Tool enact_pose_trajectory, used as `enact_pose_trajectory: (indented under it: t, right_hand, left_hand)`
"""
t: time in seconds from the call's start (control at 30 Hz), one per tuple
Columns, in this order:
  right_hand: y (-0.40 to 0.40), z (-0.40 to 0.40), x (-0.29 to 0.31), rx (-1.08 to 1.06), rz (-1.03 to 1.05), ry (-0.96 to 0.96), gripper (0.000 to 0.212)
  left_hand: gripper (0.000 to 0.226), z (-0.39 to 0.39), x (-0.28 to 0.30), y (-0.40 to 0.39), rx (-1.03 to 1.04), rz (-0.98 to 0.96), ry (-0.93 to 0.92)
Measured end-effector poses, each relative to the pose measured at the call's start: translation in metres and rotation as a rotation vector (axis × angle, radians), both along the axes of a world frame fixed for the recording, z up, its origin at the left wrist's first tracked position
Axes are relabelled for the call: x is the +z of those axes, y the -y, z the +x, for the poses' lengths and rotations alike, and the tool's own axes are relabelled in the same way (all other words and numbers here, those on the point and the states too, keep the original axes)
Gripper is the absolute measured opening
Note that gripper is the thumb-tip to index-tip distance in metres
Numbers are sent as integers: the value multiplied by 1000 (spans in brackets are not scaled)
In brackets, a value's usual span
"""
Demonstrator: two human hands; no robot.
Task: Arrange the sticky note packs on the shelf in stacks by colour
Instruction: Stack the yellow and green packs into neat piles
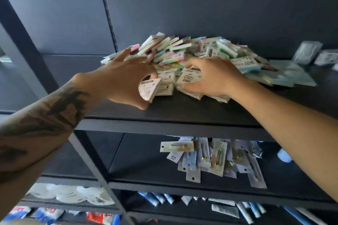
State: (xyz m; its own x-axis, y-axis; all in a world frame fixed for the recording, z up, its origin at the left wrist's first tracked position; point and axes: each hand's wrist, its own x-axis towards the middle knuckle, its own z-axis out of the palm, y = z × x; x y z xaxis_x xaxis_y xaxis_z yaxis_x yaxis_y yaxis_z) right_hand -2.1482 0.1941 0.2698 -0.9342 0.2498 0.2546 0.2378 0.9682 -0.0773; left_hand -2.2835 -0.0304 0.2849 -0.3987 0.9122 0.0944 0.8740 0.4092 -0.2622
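A loose heap of sticky note packs (175,51) lies on the dark top shelf (182,111); the packs are pastel, several multicoloured, with white barcode labels. My left hand (124,80) is at the heap's left front and pinches one white-labelled pack (149,88) between thumb and fingers, its other fingers spread over the pile. At the heap's front, my right hand (214,76) grips a small stack of packs (189,78), thumb below and fingers curled over the top. Flat teal packs (285,75) lie to the right of the heap.
Clear plastic packets (307,53) sit at the shelf's far right. The shelf below holds carded hanging items (212,159). Lower shelves carry white round items (69,195), blue-and-white tubes (237,208) and red-blue packets (54,215). A dark upright post (27,49) stands at left.
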Motion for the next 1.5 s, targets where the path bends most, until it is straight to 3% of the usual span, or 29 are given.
enact_pose_trajectory:
  t: [0.2,0.43,0.6,0.97,1.17,1.5]
  right_hand:
    - [-8,13,-2,111,-28,-37,65]
    - [4,36,-11,219,-95,-104,62]
    - [56,48,-15,352,-184,-140,58]
    - [297,-1,-47,664,-354,-50,56]
    - [460,-56,-77,794,-358,-7,58]
    - [621,-156,-71,975,-248,40,76]
  left_hand:
    - [84,48,0,3,116,196,130]
    - [86,83,-16,17,210,299,157]
    - [86,111,-26,64,217,373,125]
    - [90,99,-57,337,518,330,48]
    - [78,91,-86,505,704,333,91]
    - [87,35,-107,647,892,426,116]
